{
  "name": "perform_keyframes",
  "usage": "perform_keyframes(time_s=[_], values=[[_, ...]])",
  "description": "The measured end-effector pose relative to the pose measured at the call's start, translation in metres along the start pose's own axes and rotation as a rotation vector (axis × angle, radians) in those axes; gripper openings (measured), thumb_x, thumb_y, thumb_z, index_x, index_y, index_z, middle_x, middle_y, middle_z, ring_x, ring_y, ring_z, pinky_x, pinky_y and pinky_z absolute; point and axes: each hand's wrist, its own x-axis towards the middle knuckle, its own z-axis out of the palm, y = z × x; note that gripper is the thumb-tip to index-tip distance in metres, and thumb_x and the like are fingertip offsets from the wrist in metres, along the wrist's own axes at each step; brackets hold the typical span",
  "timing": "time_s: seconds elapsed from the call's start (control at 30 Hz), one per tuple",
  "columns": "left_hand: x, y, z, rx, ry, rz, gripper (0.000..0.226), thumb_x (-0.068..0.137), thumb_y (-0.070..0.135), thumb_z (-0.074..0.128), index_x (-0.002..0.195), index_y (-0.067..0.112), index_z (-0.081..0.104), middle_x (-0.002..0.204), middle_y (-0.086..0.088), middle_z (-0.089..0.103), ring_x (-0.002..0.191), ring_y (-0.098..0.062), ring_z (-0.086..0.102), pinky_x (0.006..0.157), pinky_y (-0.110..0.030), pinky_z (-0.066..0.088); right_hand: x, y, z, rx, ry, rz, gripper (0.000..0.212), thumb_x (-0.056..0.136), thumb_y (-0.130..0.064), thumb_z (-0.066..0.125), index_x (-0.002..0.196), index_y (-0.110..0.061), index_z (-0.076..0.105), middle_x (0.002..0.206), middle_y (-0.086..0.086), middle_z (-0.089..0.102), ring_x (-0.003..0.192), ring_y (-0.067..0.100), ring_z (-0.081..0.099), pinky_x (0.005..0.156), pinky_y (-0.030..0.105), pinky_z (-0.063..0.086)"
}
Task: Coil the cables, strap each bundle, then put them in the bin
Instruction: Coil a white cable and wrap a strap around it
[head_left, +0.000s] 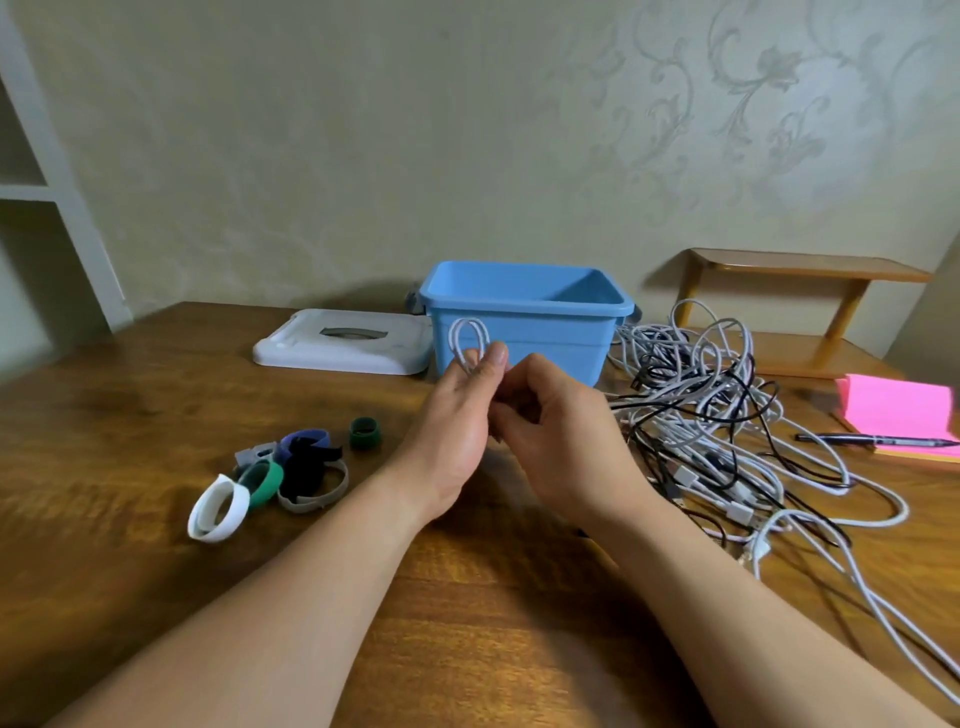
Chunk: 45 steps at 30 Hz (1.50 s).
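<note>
White cable (469, 338) loops pinched in my left hand (457, 415); right hand (556, 431) curled, hold unclear. Coiling: more winding next, I judge.

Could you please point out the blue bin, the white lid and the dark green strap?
blue bin (550, 345): head view, front wall.
white lid (306, 348): head view, top surface left of handle.
dark green strap (365, 434): head view, outer band.

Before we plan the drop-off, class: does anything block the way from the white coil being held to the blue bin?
Nothing visible does. The blue bin stands open just behind the white coil that the left hand holds; its lid lies beside it.
</note>
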Motion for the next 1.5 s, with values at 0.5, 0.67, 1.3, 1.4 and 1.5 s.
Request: perform_keyframes(time_s=[0.5, 0.67, 1.3, 1.4, 1.5], values=[[0.008, 0.018, -0.034, 0.190, 0.024, -0.031, 0.032, 0.112, 0.043, 0.049, 0.097, 0.016, 0.055, 0.059, 0.006, 0.038, 0.048, -0.012, 0.030, 0.043, -0.024, 0.025, 0.011, 0.036, -0.052, -0.343, -0.140, 0.081, 0.025, 0.093, -0.043, 0.070, 0.079, -0.024, 0.062, 0.067, -0.006, 0.063, 0.067, 0.016, 0.060, 0.063, 0.044, 0.052], [0.006, 0.003, -0.019, 0.485, -0.258, -0.009, 0.057, 0.092, 0.068, 0.070, 0.115, 0.016, 0.069, 0.101, 0.002, 0.080, 0.100, -0.014, 0.075, 0.098, -0.041, 0.058, 0.008, 0.018, -0.058, -0.146, -0.236, 0.112, 0.025, 0.083, -0.049, 0.058, 0.088, -0.024, 0.056, 0.077, -0.002, 0.064, 0.075, 0.019, 0.058, 0.068, 0.043, 0.048], [0.002, 0.014, -0.026, -0.057, -0.256, -0.120, 0.032, 0.112, 0.036, 0.048, 0.100, 0.011, 0.062, 0.056, -0.001, 0.037, 0.038, -0.012, 0.034, 0.040, -0.027, 0.024, 0.015, 0.037, -0.057, -0.176, 0.017, 0.100, 0.018, 0.105, -0.043, 0.062, 0.099, -0.028, 0.068, 0.089, -0.011, 0.072, 0.082, 0.008, 0.063, 0.072, 0.035, 0.050], [0.005, 0.013, -0.029, -0.153, -0.171, -0.117, 0.038, 0.109, 0.047, 0.050, 0.086, 0.017, 0.059, 0.055, 0.002, 0.033, 0.038, -0.012, 0.030, 0.041, -0.028, 0.021, 0.015, 0.038, -0.050, -0.166, 0.016, 0.106, 0.011, 0.106, -0.036, 0.062, 0.109, -0.030, 0.071, 0.091, -0.009, 0.076, 0.086, 0.013, 0.068, 0.078, 0.041, 0.056], [0.003, 0.008, -0.020, 0.010, -0.100, -0.091, 0.042, 0.098, 0.058, 0.060, 0.090, 0.017, 0.055, 0.062, 0.000, 0.039, 0.047, -0.014, 0.033, 0.045, -0.026, 0.027, 0.012, 0.029, -0.038, 0.026, 0.089, 0.110, 0.005, 0.104, -0.027, 0.068, 0.109, -0.028, 0.067, 0.087, -0.009, 0.077, 0.082, 0.009, 0.072, 0.077, 0.037, 0.057]])
